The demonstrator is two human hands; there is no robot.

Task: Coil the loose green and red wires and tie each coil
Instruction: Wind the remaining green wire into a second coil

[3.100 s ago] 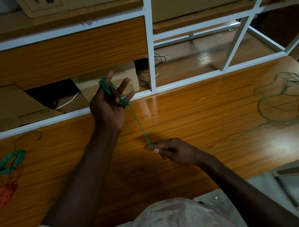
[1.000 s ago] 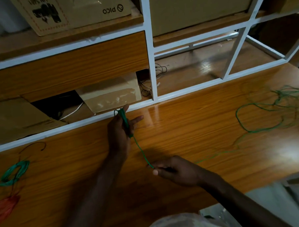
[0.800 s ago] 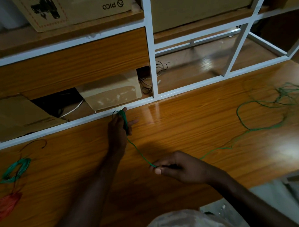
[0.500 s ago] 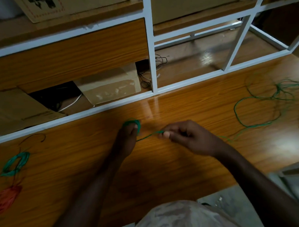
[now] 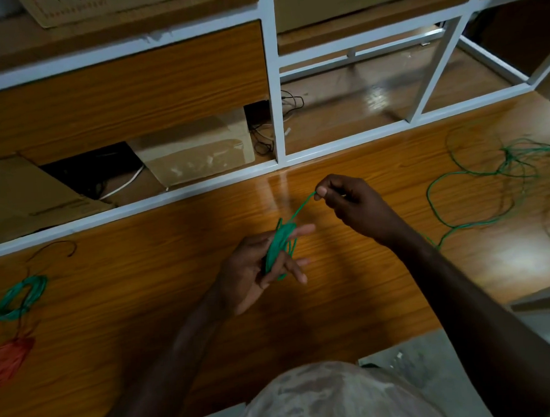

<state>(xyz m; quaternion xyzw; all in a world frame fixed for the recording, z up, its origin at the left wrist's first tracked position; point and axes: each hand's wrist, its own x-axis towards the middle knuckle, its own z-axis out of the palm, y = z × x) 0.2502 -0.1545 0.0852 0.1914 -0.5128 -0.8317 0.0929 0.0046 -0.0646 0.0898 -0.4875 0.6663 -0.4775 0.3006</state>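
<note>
My left hand is turned palm up over the middle of the wooden desk, with a green wire coil wound around its spread fingers. My right hand pinches the green wire just beyond the coil, up and to the right of it. From there the loose green wire trails off into a tangle on the desk at the right. A finished green coil and a red coil lie at the left edge of the desk.
A white metal shelf frame runs along the back of the wooden desk. Cardboard boxes and dark cables sit in the shelf openings. A thin dark wire lies near the left coils.
My left hand turned palm up and drew back toward me with the coil. My right hand swung up and over from below the coil to its upper right, laying on another turn.
</note>
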